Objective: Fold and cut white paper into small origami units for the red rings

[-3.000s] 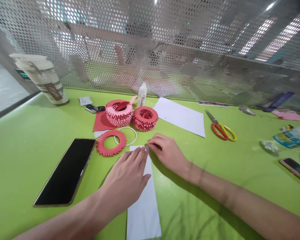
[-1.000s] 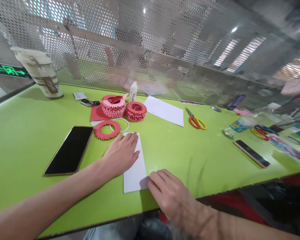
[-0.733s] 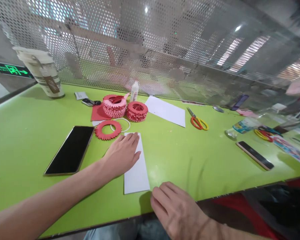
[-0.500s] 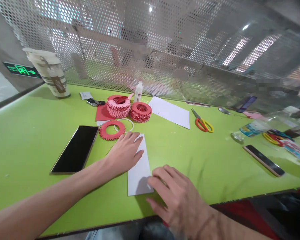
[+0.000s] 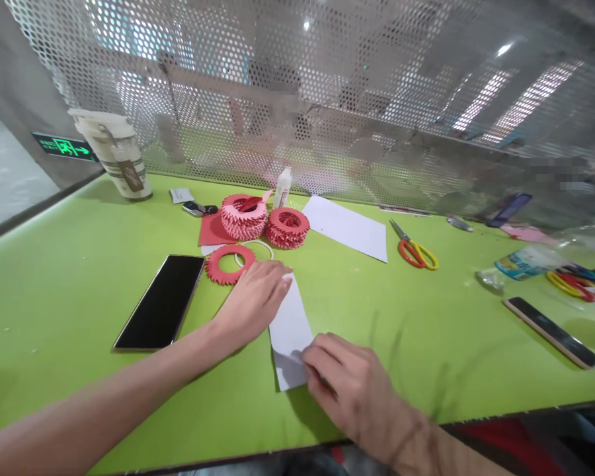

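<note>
White paper strip (image 5: 290,317), folding: left hand (image 5: 254,299) lies flat, fingers together, pinning the far end; right hand (image 5: 350,383) pinches the near corner, best lifted squarely, edges aligned.

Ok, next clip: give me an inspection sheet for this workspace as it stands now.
Surface: green table, paper crumbs scattered on it.
Job's things: white paper strip, lying flat, its near end lifted.
Clutter: black phone; flat red paper ring; two stacked red paper rings; glue bottle; white sheet; red and yellow scissors; lidded cup; second phone.
Grippers: left hand pressed flat on the strip's far end; right hand pinching the near end.
Cables: nothing seen.
Surroundings: perforated metal screen behind the table; green exit sign at left.
</note>
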Action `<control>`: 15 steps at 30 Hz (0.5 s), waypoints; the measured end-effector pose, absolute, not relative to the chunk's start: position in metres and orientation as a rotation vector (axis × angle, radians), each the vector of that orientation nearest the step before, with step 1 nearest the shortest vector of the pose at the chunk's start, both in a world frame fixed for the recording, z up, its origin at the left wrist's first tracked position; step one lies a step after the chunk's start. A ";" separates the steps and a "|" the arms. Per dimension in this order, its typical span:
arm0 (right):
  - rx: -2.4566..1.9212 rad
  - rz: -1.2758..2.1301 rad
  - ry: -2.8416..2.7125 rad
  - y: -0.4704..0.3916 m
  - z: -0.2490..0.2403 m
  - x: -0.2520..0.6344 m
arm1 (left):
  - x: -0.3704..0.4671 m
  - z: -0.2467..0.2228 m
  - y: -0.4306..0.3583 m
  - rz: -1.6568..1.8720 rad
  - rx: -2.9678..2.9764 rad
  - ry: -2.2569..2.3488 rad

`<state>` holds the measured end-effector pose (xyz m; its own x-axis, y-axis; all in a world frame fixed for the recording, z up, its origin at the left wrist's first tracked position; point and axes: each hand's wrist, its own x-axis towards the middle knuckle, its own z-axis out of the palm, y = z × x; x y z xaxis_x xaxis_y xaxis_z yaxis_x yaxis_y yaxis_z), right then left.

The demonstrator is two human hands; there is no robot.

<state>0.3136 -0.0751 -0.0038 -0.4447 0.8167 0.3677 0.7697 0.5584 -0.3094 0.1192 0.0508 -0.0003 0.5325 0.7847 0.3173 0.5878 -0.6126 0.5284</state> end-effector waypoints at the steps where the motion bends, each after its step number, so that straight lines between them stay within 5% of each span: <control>1: -1.321 0.248 -2.223 -0.075 -0.003 0.315 | 0.118 0.003 0.049 0.838 2.392 1.160; 8: -1.542 1.147 -1.205 -0.089 -0.005 0.329 | 0.116 0.016 0.031 0.903 2.826 0.786; 15: -1.592 1.165 -1.280 -0.093 0.000 0.328 | 0.114 0.020 0.031 0.782 2.918 0.364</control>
